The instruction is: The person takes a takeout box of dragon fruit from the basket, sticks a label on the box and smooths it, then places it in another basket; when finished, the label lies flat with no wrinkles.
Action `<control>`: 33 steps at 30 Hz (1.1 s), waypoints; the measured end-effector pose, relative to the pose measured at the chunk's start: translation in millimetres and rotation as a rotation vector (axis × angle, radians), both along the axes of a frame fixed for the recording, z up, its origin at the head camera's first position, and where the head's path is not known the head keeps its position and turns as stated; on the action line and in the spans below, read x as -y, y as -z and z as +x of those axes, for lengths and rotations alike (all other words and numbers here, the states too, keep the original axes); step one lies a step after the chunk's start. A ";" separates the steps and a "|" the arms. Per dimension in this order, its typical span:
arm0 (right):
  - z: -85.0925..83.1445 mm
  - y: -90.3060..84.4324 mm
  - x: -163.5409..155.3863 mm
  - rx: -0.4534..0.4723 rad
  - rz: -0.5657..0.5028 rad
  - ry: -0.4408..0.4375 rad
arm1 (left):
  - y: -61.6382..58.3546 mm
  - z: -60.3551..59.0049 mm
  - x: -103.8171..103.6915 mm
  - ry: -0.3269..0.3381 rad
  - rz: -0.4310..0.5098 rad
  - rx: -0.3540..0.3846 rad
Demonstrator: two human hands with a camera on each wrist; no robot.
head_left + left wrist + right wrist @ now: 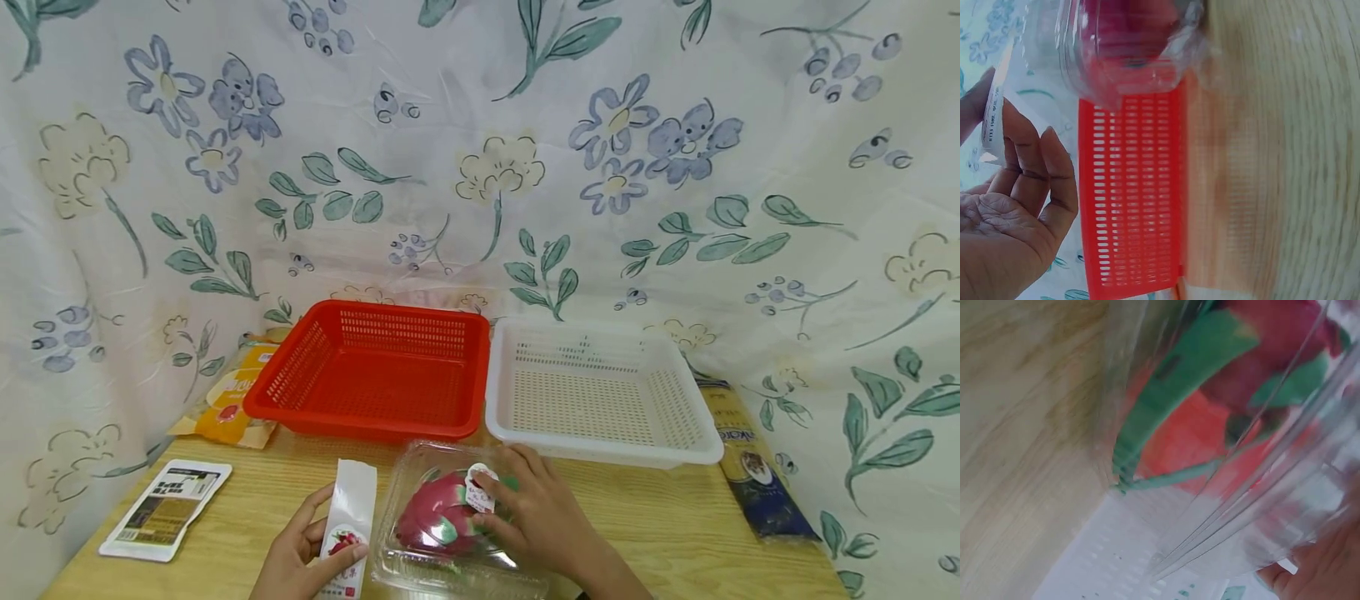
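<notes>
A pink dragon fruit with green tips (429,515) lies inside a closed clear plastic clamshell box (386,560) on the table. On the lid is a white round-topped sticker (480,490). My right hand (553,523) rests over the box, its fingertips touching the sticker. Left of the box, my left hand (303,546) pinches a white strip of stickers (352,498) between thumb and fingers. A sticker with a red fruit picture shows near the thumb. In the right wrist view, the fruit (1260,375) appears through the box wall, with only part of my right hand visible.
A red plastic basket (375,429) and a white basket (607,450) stand side by side behind the box. An orange packet (232,408) and a white-edged pouch (167,508) lie at left. A blue-and-gold packet (757,471) lies at right. A floral curtain (450,208) hangs behind.
</notes>
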State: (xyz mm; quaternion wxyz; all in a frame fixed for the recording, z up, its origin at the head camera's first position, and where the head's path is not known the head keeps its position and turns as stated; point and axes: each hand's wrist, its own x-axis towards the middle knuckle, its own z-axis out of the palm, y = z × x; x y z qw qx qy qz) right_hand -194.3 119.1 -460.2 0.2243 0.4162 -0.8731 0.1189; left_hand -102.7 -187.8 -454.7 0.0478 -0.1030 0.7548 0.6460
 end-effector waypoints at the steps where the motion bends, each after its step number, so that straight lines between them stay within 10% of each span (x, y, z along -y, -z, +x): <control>1: 0.1 0.2 -0.8 0.025 0.006 0.008 | 1.2 -0.8 0.7 -0.003 -0.009 0.003; 23: -6.2 4.3 -5.9 0.043 -0.048 0.007 | 13.5 -9.6 16.0 -0.075 -0.017 0.080; 33: -5.2 2.5 0.5 0.030 -0.053 0.074 | 22.0 -12.4 26.9 0.017 0.020 0.120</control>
